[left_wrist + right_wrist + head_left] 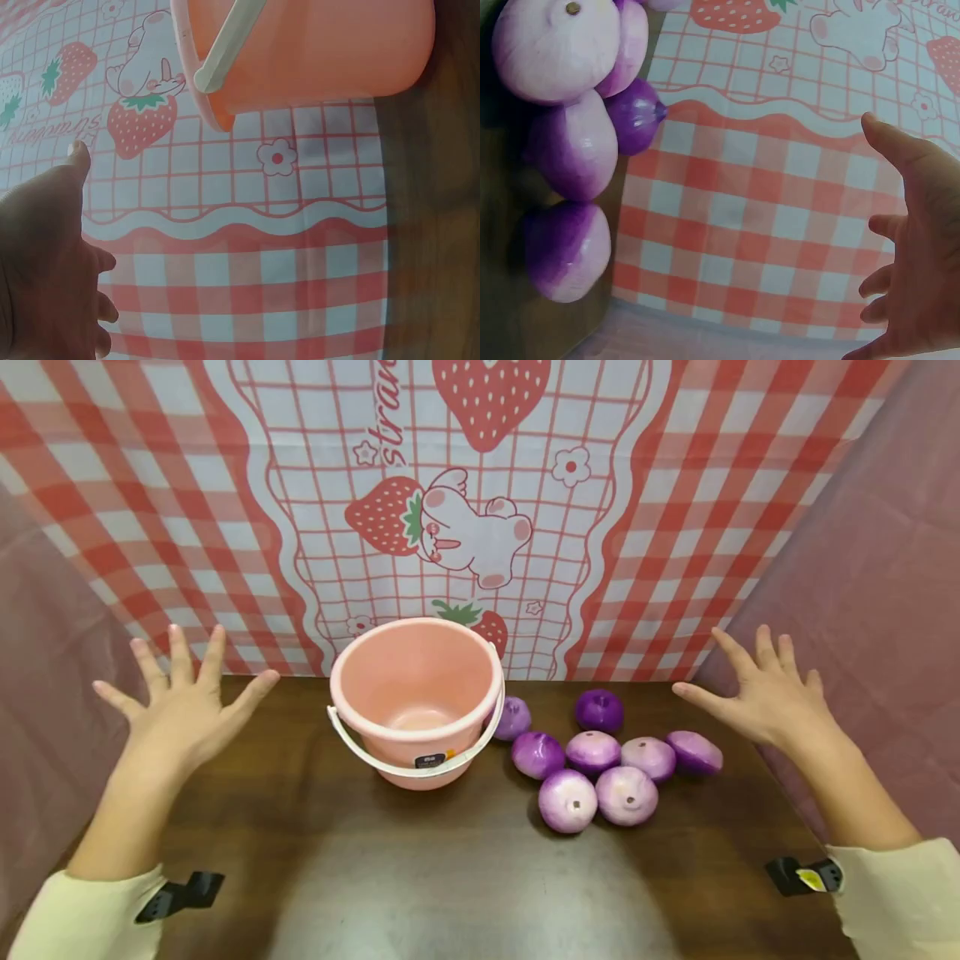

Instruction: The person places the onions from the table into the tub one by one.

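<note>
The left hand (180, 718) is up in the air, spread wide, with its thumb out toward the middle. The right hand (772, 697) is up too, on the other side, with its fingers spread and its thumb pointing in. Both hands hold nothing. Each arm has a pale sleeve (93, 910) and a black strap (183, 895) near its end.

Between the hands, closer to the left one, a pink bucket (397, 747) stands upright on the brown table (450, 885). Its white handle (416, 772) hangs down over the front, near a small dark label (430, 761).

Just right of the bucket are eight purple onions (594, 756). They sit in a loose bunch, and the right hand is the nearer one to them. Two pale ones are side by side at the front. The darkest one is at the back. One is partly hidden by the bucket.

Behind it all is a red and white cloth (637, 535) with checks, strawberries and a bunny. Plain pink cloth (45, 618) hangs at both sides.
</note>
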A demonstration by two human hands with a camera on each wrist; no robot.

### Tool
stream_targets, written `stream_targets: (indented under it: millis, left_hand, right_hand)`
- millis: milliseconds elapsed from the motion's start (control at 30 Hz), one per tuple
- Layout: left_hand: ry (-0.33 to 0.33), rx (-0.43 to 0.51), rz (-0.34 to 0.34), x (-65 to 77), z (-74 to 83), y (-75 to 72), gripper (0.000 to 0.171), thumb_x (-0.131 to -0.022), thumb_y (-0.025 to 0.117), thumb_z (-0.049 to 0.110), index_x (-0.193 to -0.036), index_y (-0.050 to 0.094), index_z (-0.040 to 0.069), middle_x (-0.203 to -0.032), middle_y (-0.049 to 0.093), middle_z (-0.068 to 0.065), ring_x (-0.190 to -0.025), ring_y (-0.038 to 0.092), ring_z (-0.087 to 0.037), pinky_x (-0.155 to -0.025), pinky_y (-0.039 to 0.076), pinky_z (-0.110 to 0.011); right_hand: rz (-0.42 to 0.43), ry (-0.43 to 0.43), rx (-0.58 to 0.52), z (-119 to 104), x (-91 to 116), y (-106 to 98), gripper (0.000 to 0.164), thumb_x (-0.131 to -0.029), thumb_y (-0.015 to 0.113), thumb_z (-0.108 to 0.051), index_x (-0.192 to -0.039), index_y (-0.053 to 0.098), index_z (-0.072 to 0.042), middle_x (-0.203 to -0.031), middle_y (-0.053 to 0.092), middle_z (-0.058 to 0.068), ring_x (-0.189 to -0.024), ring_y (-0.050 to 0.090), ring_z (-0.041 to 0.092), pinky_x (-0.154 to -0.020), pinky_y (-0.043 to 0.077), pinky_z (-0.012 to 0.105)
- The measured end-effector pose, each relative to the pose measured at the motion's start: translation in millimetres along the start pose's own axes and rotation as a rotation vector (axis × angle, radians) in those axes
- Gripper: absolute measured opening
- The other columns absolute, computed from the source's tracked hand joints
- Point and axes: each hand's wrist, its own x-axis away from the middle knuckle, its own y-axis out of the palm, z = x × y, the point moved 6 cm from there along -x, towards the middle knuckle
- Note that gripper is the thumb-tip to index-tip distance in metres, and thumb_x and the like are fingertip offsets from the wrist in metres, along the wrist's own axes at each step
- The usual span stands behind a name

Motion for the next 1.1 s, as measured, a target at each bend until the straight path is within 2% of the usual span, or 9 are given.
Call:
stream_targets:
  millis: [167,300,433,567,667,833,933,1033,1100]
  left_hand:
    - [0.006,0.038,0.015,-3.9,1.4,-0.1,0.095,-0.085,0.027,0.074,-0.15,-0.008,0.013,-0.149,-0.013,-0.032,-0.131,-0.024,-0.054,-0.09,-0.011,-0.086]
    - [0.027,0.089,0.061,-6.2,2.1,-3.1,0.095,-0.086,0.036,0.071,-0.151,0.003,0.01,-0.149,0.014,-0.033,-0.135,0.01,-0.055,-0.096,0.01,-0.083]
    - [0.057,0.131,0.132,-7.8,2.1,-5.7,0.087,-0.088,0.04,0.065,-0.147,0.023,0.003,-0.138,0.037,-0.033,-0.124,0.035,-0.051,-0.093,0.03,-0.075]
    - [0.057,0.216,0.194,-9.8,-0.3,-1.9,0.076,-0.09,0.045,0.059,-0.139,0.04,0.0,-0.13,0.048,-0.03,-0.117,0.044,-0.047,-0.09,0.038,-0.067]
    - [0.054,0.334,0.209,-11.9,0.0,3.3,0.07,-0.09,0.048,0.054,-0.136,0.044,0.002,-0.127,0.052,-0.028,-0.115,0.048,-0.045,-0.089,0.041,-0.063]
    - [0.044,0.526,0.171,-15.7,6.0,13.8,0.063,-0.091,0.051,0.051,-0.136,0.046,0.007,-0.128,0.055,-0.024,-0.115,0.052,-0.041,-0.088,0.047,-0.055]
    - [0.044,0.595,0.15,-18.0,11.7,20.0,0.061,-0.091,0.052,0.05,-0.135,0.047,0.009,-0.128,0.056,-0.021,-0.115,0.055,-0.038,-0.084,0.051,-0.04]
    - [0.057,0.644,0.128,-20.0,18.8,26.0,0.059,-0.091,0.053,0.048,-0.136,0.047,0.009,-0.127,0.057,-0.019,-0.113,0.057,-0.035,-0.08,0.047,-0.024]
    - [0.075,0.669,0.115,-21.1,24.2,30.0,0.058,-0.091,0.053,0.046,-0.136,0.046,0.009,-0.126,0.058,-0.02,-0.112,0.057,-0.034,-0.08,0.045,-0.019]
  right_hand:
    - [-0.037,0.005,-0.007,6.8,-2.7,8.6,0.096,-0.083,0.04,-0.073,-0.151,-0.006,-0.023,-0.145,-0.017,0.038,-0.131,-0.017,0.057,-0.091,0.005,0.085]
    - [-0.075,0.002,-0.025,11.8,-6.0,15.8,0.098,-0.083,0.042,-0.072,-0.151,-0.007,-0.022,-0.145,-0.013,0.04,-0.131,-0.006,0.061,-0.088,0.011,0.086]
    - [-0.131,-0.024,-0.091,15.6,-9.2,23.0,0.098,-0.085,0.045,-0.068,-0.151,-0.001,-0.012,-0.146,0.001,0.041,-0.129,0.012,0.062,-0.09,0.021,0.083]
    - [-0.141,-0.066,-0.133,18.1,-12.1,29.2,0.094,-0.087,0.049,-0.061,-0.148,0.014,0.001,-0.142,0.024,0.039,-0.125,0.025,0.06,-0.097,0.026,0.076]
    - [-0.135,-0.077,-0.132,21.8,-13.5,34.5,0.089,-0.088,0.051,-0.057,-0.144,0.021,0.006,-0.137,0.032,0.041,-0.121,0.031,0.059,-0.096,0.031,0.074]
    - [-0.145,-0.064,-0.171,29.7,-13.7,47.2,0.086,-0.088,0.054,-0.054,-0.142,0.026,0.007,-0.133,0.035,0.043,-0.12,0.034,0.059,-0.094,0.034,0.072]
    - [-0.152,-0.042,-0.203,35.3,-14.0,57.3,0.085,-0.087,0.055,-0.054,-0.141,0.028,0.006,-0.134,0.034,0.043,-0.121,0.033,0.059,-0.095,0.034,0.071]
    - [-0.159,-0.018,-0.228,40.9,-14.1,68.5,0.085,-0.087,0.055,-0.055,-0.141,0.03,0.005,-0.135,0.033,0.041,-0.121,0.032,0.059,-0.095,0.034,0.071]
    - [-0.163,-0.003,-0.243,44.5,-14.0,76.2,0.084,-0.086,0.056,-0.055,-0.14,0.032,0.004,-0.135,0.034,0.041,-0.12,0.033,0.058,-0.095,0.035,0.07]
